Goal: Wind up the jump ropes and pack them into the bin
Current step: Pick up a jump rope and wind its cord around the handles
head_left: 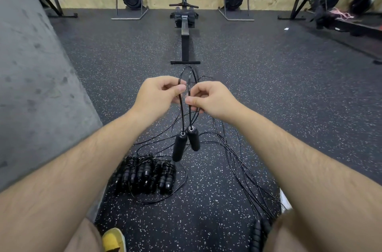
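- Black rope (182, 111) hangs looped between both hands, its two handles (179, 147) dangling side by side, touching, above the speckled floor (268, 86).
- The left hand (159, 94) pinches one strand, fingers curled; the right hand (210, 98) pinches the other strand just beside it.
- A row of wound ropes (144, 175) lies packed together on the floor under the left forearm.
- Tangled loose ropes (237, 158) sprawl under the right forearm.
- A white edge (285, 200) shows by that forearm; I cannot tell what it is.
- A rower (185, 30) stands ahead; a yellow shoe (113, 239) is below.
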`<state>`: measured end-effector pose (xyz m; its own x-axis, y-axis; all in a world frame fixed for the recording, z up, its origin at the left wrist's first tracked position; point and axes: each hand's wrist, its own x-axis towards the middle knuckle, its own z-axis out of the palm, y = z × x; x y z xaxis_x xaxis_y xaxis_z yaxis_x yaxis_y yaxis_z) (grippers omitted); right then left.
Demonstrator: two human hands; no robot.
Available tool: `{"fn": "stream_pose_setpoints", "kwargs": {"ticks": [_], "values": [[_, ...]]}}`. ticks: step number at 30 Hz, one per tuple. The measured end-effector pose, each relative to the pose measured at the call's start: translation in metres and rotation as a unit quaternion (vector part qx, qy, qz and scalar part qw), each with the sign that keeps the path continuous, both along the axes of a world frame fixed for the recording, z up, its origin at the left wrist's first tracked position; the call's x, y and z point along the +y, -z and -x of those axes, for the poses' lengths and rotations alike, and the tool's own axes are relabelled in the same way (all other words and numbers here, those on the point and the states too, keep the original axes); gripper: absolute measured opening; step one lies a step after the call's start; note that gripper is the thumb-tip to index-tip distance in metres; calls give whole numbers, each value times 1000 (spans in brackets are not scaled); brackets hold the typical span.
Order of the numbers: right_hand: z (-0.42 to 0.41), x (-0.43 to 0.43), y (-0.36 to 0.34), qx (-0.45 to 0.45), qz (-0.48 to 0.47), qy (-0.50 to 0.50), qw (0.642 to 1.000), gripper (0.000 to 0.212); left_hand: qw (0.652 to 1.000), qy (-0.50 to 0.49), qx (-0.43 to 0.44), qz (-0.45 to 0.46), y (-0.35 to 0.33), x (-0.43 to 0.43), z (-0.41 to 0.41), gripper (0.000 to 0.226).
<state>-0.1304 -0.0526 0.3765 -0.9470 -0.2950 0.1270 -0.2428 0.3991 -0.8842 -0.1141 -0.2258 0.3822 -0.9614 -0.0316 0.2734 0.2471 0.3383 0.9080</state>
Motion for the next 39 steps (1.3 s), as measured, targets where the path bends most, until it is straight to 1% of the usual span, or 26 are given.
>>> {"fn": "stream_pose_setpoints", "kwargs": {"ticks": [4, 6, 11, 13, 16, 17, 18, 22, 25, 26, 27, 29, 31, 34, 35, 37, 39], "values": [[-3, -8, 6, -11, 10, -15, 1000, 5, 1000, -2, 5, -15, -5, 0, 4, 11], [-3, -11, 7, -6, -2, -13, 1000, 10, 1000, -4, 3, -21, -7, 0, 4, 10], [-2, -15, 6, 26, -13, 28, 999, 12, 999, -3, 9, -41, -6, -3, 4, 13], [0, -14, 1, 40, -2, 38, 998, 13, 1000, 18, -24, 0, -1, -6, 1, 16], [2, -10, -5, 52, 16, 45, 998, 12, 983, 77, -80, 149, 14, -10, -2, 15], [2, -10, -7, 50, 26, 45, 997, 11, 975, 95, -96, 176, 19, -10, -5, 14], [3, -10, -8, 48, 35, 47, 997, 10, 974, 105, -103, 175, 23, -9, -5, 14], [5, -10, -7, 41, 71, 49, 995, 15, 982, 106, -96, 121, 26, 0, -7, 16], [5, -8, -8, 44, 92, 46, 994, 12, 988, 87, -78, 99, 28, 2, -3, 41], [4, -7, -9, 44, 100, 46, 993, 11, 989, 89, -78, 85, 26, 3, -3, 39], [3, -6, -9, 44, 102, 46, 993, 13, 990, 88, -80, 73, 24, 4, -2, 30], [0, -1, -9, 35, 86, 36, 995, 22, 991, 88, -82, 51, 17, 5, 1, 19], [-2, 7, -3, -12, 49, -3, 999, 32, 993, 84, -72, 32, 10, 4, 4, 16], [-6, 14, 10, -99, -21, -62, 993, 54, 994, 75, -75, -17, -1, 1, 6, 17], [-8, 14, 15, -117, -28, -75, 990, 54, 994, 75, -80, -30, -4, -1, 6, 17], [-13, 11, 22, -139, -4, -90, 986, 43, 992, 77, -86, -55, -8, -4, 7, 16], [-15, 7, 28, -150, 21, -92, 984, 38, 990, 74, -89, -83, -12, -6, 8, 15]]}}
